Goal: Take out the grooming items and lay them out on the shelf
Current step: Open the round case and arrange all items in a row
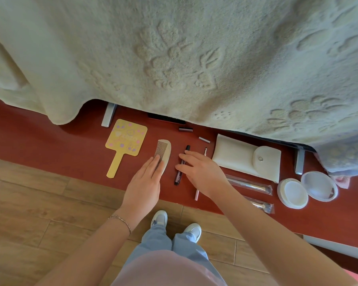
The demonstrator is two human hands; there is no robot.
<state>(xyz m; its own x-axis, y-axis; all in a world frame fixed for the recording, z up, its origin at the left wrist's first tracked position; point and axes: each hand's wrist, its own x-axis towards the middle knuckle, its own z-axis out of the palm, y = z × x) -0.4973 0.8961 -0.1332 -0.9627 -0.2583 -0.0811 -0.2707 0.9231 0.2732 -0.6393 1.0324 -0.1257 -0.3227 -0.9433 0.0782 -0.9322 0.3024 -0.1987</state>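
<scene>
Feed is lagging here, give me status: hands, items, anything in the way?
Left hand flat on comb; right hand open over black pen. Mirror, pouch laid out. Nothing blocking.

One mirror (126, 141), one comb (164, 150), one pouch (234, 153), two wrapped brushes (249, 185).

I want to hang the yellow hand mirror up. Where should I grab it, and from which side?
Probably by its long narrow handle, coming from the floor side: the yellow hand mirror lies flat on the red shelf with the handle toward you, nothing touching it. The wide head is harder to pinch.
</scene>
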